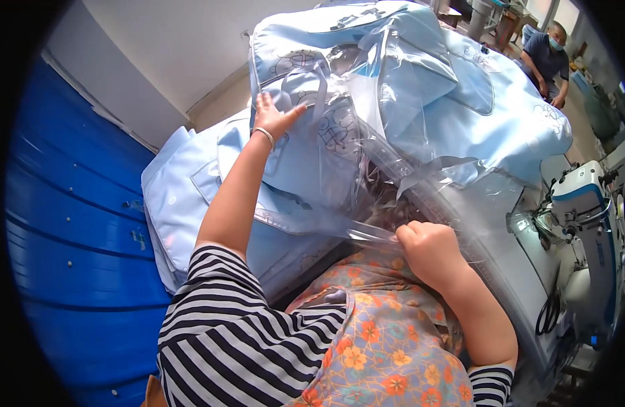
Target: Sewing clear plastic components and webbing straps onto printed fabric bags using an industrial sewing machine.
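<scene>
My left hand (275, 121) lies with spread fingers against a large light blue printed piece (306, 152), which looks like part of a bag with a strap and line drawings. Its wrist carries a light-coloured bangle. Lower and to the right, my right hand (431, 252) is closed in a fist around the end of a clear plastic strip (370, 232). That strip runs leftward from the fist, across the front of the light blue pieces. More clear plastic (411, 178) lies crumpled between the two hands, and it partly covers the pile.
A heap of light blue pieces (509, 132) rises ahead and to the right. A sewing machine (587, 224) stands at the right beside a pale worktop (529, 264). Blue ridged sheeting (82, 237) fills the left. A masked person (548, 61) sits at the far right.
</scene>
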The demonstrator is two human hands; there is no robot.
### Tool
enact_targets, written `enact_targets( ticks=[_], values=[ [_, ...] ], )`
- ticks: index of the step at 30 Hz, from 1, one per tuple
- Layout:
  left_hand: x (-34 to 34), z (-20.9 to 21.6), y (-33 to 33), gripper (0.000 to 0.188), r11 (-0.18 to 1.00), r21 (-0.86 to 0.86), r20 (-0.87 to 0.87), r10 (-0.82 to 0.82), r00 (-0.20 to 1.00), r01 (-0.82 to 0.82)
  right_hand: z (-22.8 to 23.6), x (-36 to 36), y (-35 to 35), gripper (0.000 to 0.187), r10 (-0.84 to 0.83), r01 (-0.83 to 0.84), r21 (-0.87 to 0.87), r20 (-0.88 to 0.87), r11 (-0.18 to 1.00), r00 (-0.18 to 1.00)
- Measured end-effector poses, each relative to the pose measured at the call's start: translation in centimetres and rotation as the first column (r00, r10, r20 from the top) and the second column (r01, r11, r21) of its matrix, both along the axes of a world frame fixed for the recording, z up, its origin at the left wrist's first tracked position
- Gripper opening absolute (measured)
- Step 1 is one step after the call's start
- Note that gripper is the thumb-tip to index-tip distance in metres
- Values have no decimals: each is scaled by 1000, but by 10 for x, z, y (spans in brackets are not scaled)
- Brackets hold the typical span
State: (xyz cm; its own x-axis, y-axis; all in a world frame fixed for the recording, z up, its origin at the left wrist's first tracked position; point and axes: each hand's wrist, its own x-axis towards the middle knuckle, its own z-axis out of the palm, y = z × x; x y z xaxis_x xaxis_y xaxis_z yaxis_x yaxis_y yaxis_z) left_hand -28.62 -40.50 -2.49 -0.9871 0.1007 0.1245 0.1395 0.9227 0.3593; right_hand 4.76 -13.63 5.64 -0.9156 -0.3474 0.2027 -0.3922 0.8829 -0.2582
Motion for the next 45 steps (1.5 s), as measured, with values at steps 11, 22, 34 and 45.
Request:
enact_targets(
  ticks=[11, 22, 34, 45],
  values=[
    [-92, -34, -46, 57, 220, 942, 292, -172, 941, -253, 12, 70, -9, 13, -79, 87, 105, -78, 991, 994],
    [-232, 102, -143, 43, -94, 995, 32, -37, 999, -35, 4, 188, 25, 18, -277, 264, -754, 112, 602, 954],
    [-198, 137, -170, 48, 936, 308, -476, 307, 824, -170, -46, 176, 28, 15, -304, 232, -736, 37, 636, 952],
    [-233, 135, -160, 54, 958, 278, -474, 203, 857, -73, -47, 163, 64, 13, -459, 297, -669, -75, 682, 885]
  ],
)
